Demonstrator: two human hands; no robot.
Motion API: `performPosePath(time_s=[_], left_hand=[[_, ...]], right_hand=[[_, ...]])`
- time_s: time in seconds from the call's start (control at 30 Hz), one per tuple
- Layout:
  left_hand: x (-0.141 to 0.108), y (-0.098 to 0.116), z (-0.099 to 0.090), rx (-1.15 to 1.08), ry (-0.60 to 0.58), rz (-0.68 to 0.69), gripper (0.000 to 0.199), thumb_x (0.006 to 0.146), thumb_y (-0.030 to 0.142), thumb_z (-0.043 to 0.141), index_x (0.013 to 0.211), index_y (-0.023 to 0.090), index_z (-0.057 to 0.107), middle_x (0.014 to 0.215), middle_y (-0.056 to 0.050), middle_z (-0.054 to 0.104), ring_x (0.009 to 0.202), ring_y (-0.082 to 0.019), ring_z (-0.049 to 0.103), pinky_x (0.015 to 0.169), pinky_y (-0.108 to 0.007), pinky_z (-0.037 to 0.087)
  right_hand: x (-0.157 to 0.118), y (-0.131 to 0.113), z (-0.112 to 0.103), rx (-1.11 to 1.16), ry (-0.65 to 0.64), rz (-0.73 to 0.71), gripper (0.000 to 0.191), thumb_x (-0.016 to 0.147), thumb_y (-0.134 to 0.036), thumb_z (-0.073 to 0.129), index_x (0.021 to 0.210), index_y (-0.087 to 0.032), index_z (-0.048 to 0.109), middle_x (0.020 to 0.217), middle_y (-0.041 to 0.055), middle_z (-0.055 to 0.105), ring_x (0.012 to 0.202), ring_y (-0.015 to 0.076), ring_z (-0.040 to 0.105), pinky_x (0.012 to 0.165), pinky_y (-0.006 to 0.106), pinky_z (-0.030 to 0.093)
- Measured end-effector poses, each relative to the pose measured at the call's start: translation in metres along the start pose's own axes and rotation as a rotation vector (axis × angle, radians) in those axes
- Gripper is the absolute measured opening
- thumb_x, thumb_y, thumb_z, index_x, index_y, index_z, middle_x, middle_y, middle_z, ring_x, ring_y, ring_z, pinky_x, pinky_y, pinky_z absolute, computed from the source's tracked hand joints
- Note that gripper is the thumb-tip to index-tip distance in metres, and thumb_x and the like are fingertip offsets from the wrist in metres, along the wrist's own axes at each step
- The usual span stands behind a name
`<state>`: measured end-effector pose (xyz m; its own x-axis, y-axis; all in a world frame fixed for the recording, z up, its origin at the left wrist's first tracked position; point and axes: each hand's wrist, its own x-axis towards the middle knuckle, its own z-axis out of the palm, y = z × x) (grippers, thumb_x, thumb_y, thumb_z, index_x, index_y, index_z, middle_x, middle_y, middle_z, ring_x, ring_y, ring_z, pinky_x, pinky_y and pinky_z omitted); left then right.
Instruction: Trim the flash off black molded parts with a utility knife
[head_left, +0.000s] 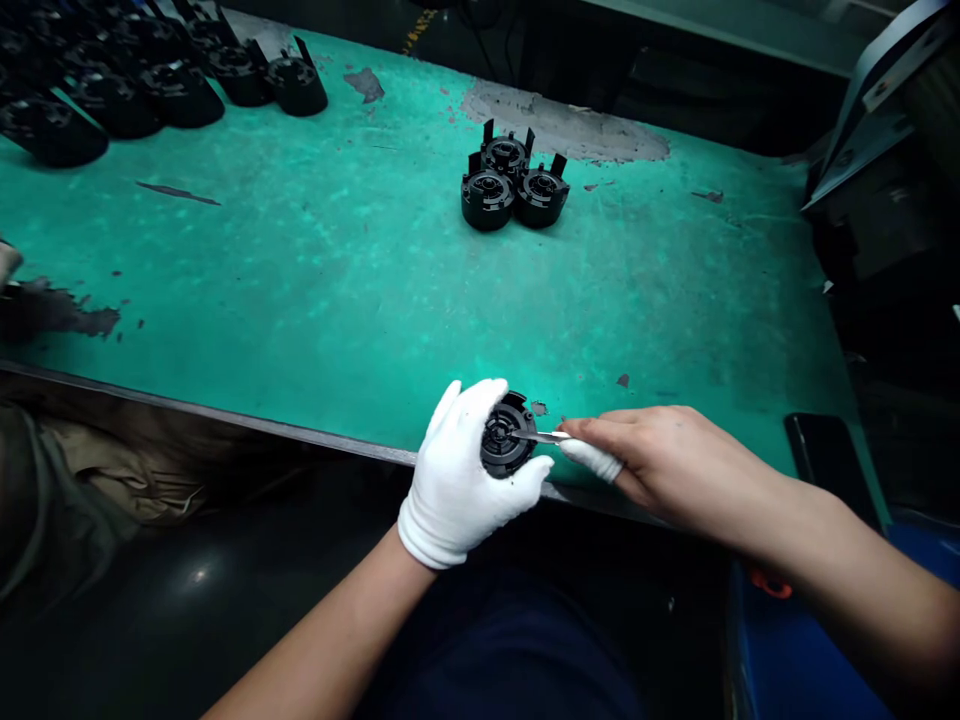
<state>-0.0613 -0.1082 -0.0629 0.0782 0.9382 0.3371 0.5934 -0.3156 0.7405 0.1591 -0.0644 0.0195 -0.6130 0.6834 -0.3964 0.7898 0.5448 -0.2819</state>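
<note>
My left hand point(469, 470), in a white glove, is wrapped round a round black plastic part point(501, 455) at the front edge of the bench. The part's ringed, ribbed face is turned up, and a raised rim piece shows at its far side. My right hand point(637, 450) is bare apart from a white cover on the thumb. Between its thumb and fingers it pinches a thin metal blade point(536, 436). The blade's tip lies over the middle of the black part; whether it touches cannot be told. The tool's handle end is hidden in the hand.
Three black cylindrical housings point(514, 185) with upright tabs stand together further back on the green bench top point(337, 270). Many similar housings point(180, 90) crowd the far left. A dark flat phone-like object point(825, 460) lies at the right. Another person's clothing point(112, 470) shows at left.
</note>
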Motion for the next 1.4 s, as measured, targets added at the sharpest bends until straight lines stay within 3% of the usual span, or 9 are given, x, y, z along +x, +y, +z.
performPosePath(time_s=[0.1, 0.27, 0.57, 0.77, 0.9, 1.03, 1.13, 1.23, 1.4], left_hand=[[0.000, 0.000, 0.000, -0.005, 0.000, -0.006, 0.067, 0.076, 0.035, 0.077, 0.135, 0.019, 0.050, 0.131, -0.014, 0.062, 0.126, -0.031, 0.060, 0.118, -0.055, 0.040], [-0.001, -0.001, 0.002, -0.017, 0.004, 0.012, 0.065, 0.077, 0.036, 0.077, 0.134, 0.020, 0.050, 0.131, -0.014, 0.062, 0.126, -0.030, 0.060, 0.118, -0.054, 0.041], [-0.001, 0.000, 0.001, -0.002, 0.006, -0.014, 0.066, 0.078, 0.039, 0.078, 0.135, 0.020, 0.051, 0.134, -0.013, 0.062, 0.129, -0.030, 0.059, 0.116, -0.053, 0.045], [-0.004, 0.000, 0.003, -0.009, 0.030, -0.007, 0.067, 0.077, 0.038, 0.079, 0.135, 0.019, 0.051, 0.134, -0.013, 0.062, 0.129, -0.030, 0.059, 0.118, -0.053, 0.043], [-0.006, -0.004, 0.004, -0.016, 0.031, -0.010, 0.070, 0.077, 0.043, 0.081, 0.136, 0.020, 0.051, 0.136, -0.014, 0.061, 0.131, -0.031, 0.057, 0.116, -0.052, 0.045], [-0.008, -0.007, 0.006, -0.007, 0.029, -0.032, 0.072, 0.077, 0.047, 0.081, 0.138, 0.020, 0.052, 0.138, -0.015, 0.061, 0.133, -0.032, 0.056, 0.117, -0.053, 0.044], [-0.021, 0.003, 0.011, 0.006, 0.077, -0.099, 0.084, 0.082, 0.049, 0.077, 0.151, 0.020, 0.038, 0.149, -0.017, 0.051, 0.140, -0.032, 0.049, 0.119, -0.053, 0.042], [-0.045, 0.026, 0.014, 0.009, 0.047, -0.190, 0.091, 0.091, 0.044, 0.068, 0.161, 0.019, 0.015, 0.164, -0.021, 0.028, 0.151, -0.034, 0.033, 0.121, -0.055, 0.037], [-0.066, 0.047, 0.001, 0.010, -0.054, -0.181, 0.092, 0.091, 0.038, 0.066, 0.161, 0.020, 0.011, 0.168, -0.019, 0.017, 0.154, -0.033, 0.024, 0.122, -0.056, 0.035]], right_hand=[[-0.006, -0.004, 0.010, 0.036, 0.037, 0.019, 0.049, 0.090, -0.012, 0.049, 0.134, -0.029, 0.063, 0.119, 0.0029, 0.076, 0.099, 0.0232, 0.074, 0.083, 0.033, 0.057], [-0.010, -0.010, 0.025, -0.016, 0.138, 0.050, 0.044, 0.093, -0.014, 0.051, 0.134, -0.027, 0.063, 0.112, 0.0065, 0.078, 0.089, 0.0223, 0.075, 0.077, 0.030, 0.059], [-0.010, -0.012, 0.019, 0.052, 0.096, -0.017, 0.044, 0.091, -0.011, 0.054, 0.129, -0.030, 0.067, 0.109, 0.0036, 0.079, 0.092, 0.0201, 0.075, 0.079, 0.026, 0.056], [-0.015, -0.016, 0.039, 0.094, 0.204, 0.035, 0.044, 0.094, -0.014, 0.050, 0.134, -0.027, 0.063, 0.117, 0.0068, 0.077, 0.098, 0.0214, 0.074, 0.082, 0.029, 0.058], [-0.014, -0.020, 0.042, 0.044, 0.171, 0.092, 0.045, 0.096, -0.016, 0.048, 0.138, -0.025, 0.061, 0.112, 0.0098, 0.077, 0.095, 0.0235, 0.074, 0.077, 0.031, 0.057], [-0.013, -0.018, 0.038, 0.243, 0.165, 0.040, 0.035, 0.098, -0.021, 0.048, 0.127, -0.027, 0.067, 0.111, 0.0068, 0.077, 0.097, 0.0248, 0.073, 0.081, 0.033, 0.056], [-0.006, -0.026, 0.049, 0.590, 0.321, 0.077, 0.031, 0.101, -0.028, 0.046, 0.125, -0.027, 0.065, 0.118, 0.0057, 0.075, 0.105, 0.0241, 0.071, 0.089, 0.034, 0.055], [0.007, -0.039, 0.062, 0.865, 0.488, 0.171, 0.038, 0.105, -0.036, 0.040, 0.135, -0.024, 0.059, 0.124, 0.0075, 0.073, 0.110, 0.0234, 0.069, 0.093, 0.036, 0.056], [0.002, -0.026, 0.055, 0.716, 0.517, 0.127, 0.038, 0.102, -0.029, 0.046, 0.137, -0.024, 0.062, 0.132, 0.0048, 0.070, 0.117, 0.0222, 0.067, 0.101, 0.036, 0.053]])
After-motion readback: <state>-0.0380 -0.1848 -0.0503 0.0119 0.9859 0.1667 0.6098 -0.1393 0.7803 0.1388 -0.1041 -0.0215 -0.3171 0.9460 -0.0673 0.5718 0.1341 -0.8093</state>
